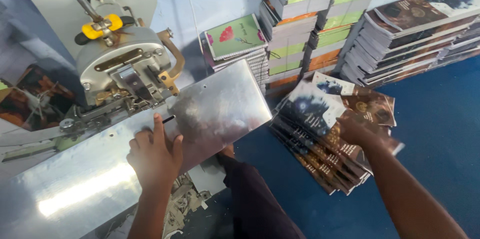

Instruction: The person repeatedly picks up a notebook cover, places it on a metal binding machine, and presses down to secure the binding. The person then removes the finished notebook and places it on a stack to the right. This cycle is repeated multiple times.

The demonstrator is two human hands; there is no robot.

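A blue floor (440, 134) spreads before me, walled in by tall stacks of bound books (320, 19). My left hand (155, 156) lies flat, fingers spread and empty, on the shiny metal bench (220, 104) just below the stitching head (125, 66), steadying me there. My right hand (352, 131) reaches down, fingers closing on the top dark-covered booklet of the slumped pile of booklets (325, 139), well apart from the machine.

Dark brown-black booklets (325, 144), blue floor (440, 134), shiny silver plate (125, 164), yellow knob (102, 27)
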